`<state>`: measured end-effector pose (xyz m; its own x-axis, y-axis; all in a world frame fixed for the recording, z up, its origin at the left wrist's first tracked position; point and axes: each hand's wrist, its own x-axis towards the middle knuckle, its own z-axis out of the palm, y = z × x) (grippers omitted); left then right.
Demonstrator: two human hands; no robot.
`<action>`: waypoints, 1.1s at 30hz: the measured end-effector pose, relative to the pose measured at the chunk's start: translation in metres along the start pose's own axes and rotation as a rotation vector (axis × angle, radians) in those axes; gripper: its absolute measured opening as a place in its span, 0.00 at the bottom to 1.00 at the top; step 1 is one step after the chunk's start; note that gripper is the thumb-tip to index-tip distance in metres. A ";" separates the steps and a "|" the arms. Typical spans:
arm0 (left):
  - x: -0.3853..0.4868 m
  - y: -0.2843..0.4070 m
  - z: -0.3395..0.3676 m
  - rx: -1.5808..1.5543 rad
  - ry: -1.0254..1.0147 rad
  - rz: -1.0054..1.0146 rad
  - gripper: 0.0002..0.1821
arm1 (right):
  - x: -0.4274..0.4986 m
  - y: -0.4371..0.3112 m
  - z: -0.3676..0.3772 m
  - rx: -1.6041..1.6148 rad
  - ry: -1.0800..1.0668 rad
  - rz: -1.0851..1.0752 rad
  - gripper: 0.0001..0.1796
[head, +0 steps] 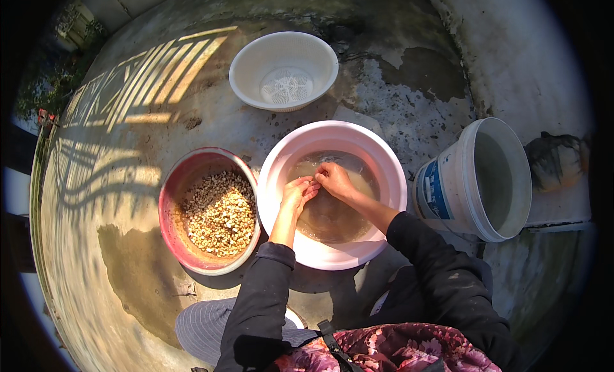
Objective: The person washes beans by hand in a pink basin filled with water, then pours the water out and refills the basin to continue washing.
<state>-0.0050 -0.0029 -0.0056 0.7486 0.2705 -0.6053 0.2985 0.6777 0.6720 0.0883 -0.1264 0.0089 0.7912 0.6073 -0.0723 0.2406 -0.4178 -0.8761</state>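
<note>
A pink plastic basin (331,262) holds cloudy brown water (331,223). Above that water are both hands, close together. My left hand (298,193) is palm up with its fingers partly curled; whether something small lies in it cannot be told. The fingertips of my right hand (334,180) are pinched together beside the left fingers, and what they may hold is too small to make out. To the left, touching or nearly touching the pink basin, a red basin (168,218) contains a heap of small yellowish and dark pieces (220,216), like kernels or pebbles.
Beyond the pink basin stands a white plastic colander (244,87). On the right is a large white bucket (458,180) with a blue label and water inside, beside a raised concrete ledge (559,206). Wet patches mark the concrete floor (139,276).
</note>
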 end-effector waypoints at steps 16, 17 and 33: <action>-0.004 -0.005 0.011 0.208 -0.006 0.091 0.16 | -0.004 0.005 0.003 0.017 -0.075 0.101 0.10; -0.006 -0.004 0.011 0.215 -0.003 0.093 0.15 | -0.003 0.006 0.004 0.041 -0.091 0.110 0.10; -0.006 -0.004 0.016 0.347 -0.002 0.177 0.13 | 0.004 0.026 0.007 0.217 -0.182 0.165 0.06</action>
<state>-0.0012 -0.0188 0.0023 0.8076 0.3607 -0.4666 0.3469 0.3493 0.8704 0.0937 -0.1303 -0.0170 0.6916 0.6622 -0.2883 -0.0234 -0.3783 -0.9254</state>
